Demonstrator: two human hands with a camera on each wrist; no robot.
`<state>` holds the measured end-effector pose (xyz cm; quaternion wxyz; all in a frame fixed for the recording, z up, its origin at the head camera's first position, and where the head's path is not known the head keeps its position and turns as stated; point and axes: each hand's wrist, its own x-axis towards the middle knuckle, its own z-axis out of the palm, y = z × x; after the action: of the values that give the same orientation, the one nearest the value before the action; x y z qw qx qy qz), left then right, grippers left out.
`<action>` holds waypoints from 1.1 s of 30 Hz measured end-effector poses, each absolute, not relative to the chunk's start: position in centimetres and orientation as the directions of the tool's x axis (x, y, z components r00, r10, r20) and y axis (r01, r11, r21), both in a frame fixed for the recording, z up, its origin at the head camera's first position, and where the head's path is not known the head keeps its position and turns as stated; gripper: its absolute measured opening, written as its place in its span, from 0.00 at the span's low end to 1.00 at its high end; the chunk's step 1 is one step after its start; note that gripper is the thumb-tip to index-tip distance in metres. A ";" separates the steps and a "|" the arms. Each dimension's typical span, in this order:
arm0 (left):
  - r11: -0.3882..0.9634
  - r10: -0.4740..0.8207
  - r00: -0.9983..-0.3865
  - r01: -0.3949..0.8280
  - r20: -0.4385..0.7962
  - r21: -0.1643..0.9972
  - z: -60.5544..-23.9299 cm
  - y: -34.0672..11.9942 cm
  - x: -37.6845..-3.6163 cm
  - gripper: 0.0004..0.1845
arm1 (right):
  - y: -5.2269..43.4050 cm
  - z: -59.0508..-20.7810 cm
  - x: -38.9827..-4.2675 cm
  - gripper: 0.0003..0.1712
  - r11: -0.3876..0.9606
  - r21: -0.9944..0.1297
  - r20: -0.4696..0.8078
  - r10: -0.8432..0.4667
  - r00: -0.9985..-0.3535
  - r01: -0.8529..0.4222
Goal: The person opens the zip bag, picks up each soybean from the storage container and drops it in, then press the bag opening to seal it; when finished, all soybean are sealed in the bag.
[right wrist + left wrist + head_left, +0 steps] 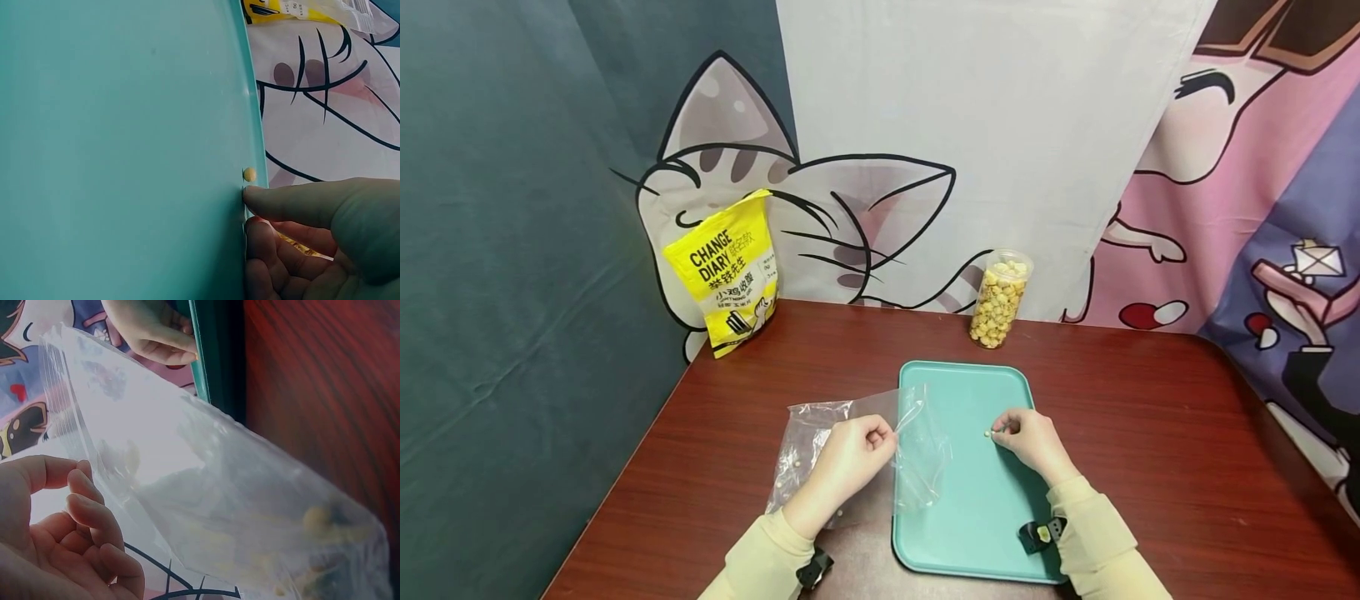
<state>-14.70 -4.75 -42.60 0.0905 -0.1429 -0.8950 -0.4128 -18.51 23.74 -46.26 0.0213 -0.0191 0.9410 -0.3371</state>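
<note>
My left hand [859,450] pinches the edge of a clear plastic bag [917,475] between thumb and forefinger. The bag's mouth side hangs over the tray's left edge. Several small round pale pieces, like soybeans, lie inside it; one yellowish piece [317,520] shows blurred in the left wrist view. Over the turquoise tray [962,533] is my right hand [1030,437], fingers bent. One small round yellowish soybean-like piece [250,174] sits just beyond its thumb tip, not between thumb and fingers. Whether the thumb touches it, I cannot tell.
A yellow snack bag [733,275] stands at the table's back left against the printed curtain [880,83]. Behind the tray is a clear tub of popcorn [1000,304]. The brown table [1165,467] extends to the right.
</note>
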 end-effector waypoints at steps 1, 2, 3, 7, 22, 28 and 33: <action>0.618 0.182 -0.942 0.332 0.281 0.713 -42.6 -4.7 -14.7 0.07 | 23.8 -46.3 -18.5 0.03 0.774 -0.633 -0.026 -0.050 -0.998 -0.022; 0.618 0.183 -0.942 0.332 0.281 0.713 -42.6 -4.7 -14.7 0.07 | 23.8 -46.3 -18.5 0.03 0.775 -0.632 -0.024 -0.050 -0.998 -0.024; 0.618 0.183 -0.942 0.334 0.282 0.712 -42.6 -4.7 -14.6 0.07 | 23.8 -46.3 -18.5 0.03 0.776 -0.630 -0.023 -0.051 -0.998 -0.026; 0.616 0.186 -0.943 0.332 0.277 0.714 -42.6 -4.7 -14.6 0.07 | 23.8 -46.4 -18.5 0.03 0.778 -0.628 -0.022 -0.056 -0.998 -0.030; 0.611 0.193 -0.946 0.323 0.260 0.722 -42.7 -4.8 -14.3 0.07 | 23.7 -46.3 -18.0 0.03 0.794 -0.605 0.005 -0.072 -0.997 -0.060; 0.597 0.199 -0.939 0.344 0.281 0.725 -42.6 -4.8 -14.4 0.07 | 23.7 -46.1 -17.6 0.02 0.788 -0.612 0.008 -0.073 -0.997 -0.063; 0.599 0.196 -0.938 0.345 0.285 0.723 -42.7 -4.8 -14.4 0.07 | 23.3 -46.0 -17.0 0.02 0.775 -0.628 0.016 -0.073 -0.997 -0.067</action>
<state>-14.44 -4.82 -42.66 0.0883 -0.1520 -0.8898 -0.4212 -17.00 23.34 -45.99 0.0045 -0.0373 0.9421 -0.3333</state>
